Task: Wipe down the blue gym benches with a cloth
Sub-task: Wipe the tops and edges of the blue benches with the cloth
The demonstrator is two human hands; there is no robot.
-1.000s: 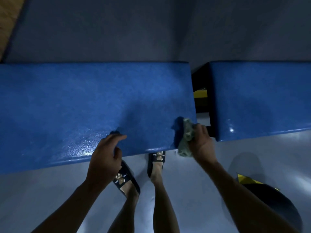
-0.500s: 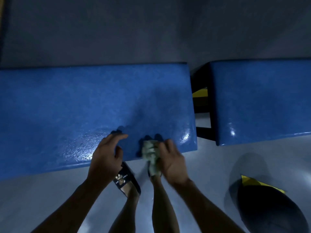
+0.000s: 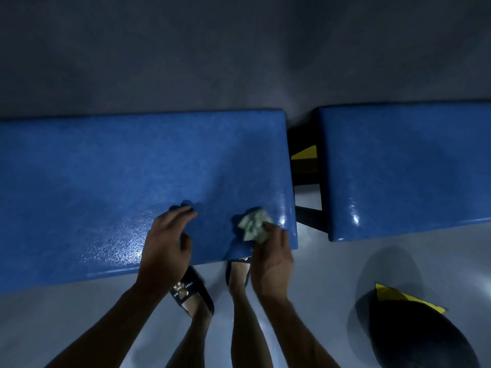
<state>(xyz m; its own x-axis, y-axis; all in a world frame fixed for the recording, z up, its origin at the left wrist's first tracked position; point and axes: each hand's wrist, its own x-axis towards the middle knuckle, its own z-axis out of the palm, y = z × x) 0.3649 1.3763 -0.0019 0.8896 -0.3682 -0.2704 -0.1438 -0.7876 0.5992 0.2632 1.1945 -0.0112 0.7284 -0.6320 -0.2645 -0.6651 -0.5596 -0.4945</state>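
Observation:
A long blue padded bench runs across the left and middle of the view, and a second blue bench sits to its right across a narrow gap. My right hand grips a crumpled pale green cloth and presses it onto the first bench near its front right corner. Further left, my left hand rests its fingertips on the same bench near the front edge, holding nothing. Both benches shine wet along their front edges.
My two feet in dark slides stand on the grey floor just in front of the bench. A black frame with a yellow part shows in the gap between the benches. A dark round object with a yellow piece lies on the floor at lower right.
My right hand swept the cloth left from the bench's right end toward my left hand, then back right near the front corner. My left hand stayed in place on the bench.

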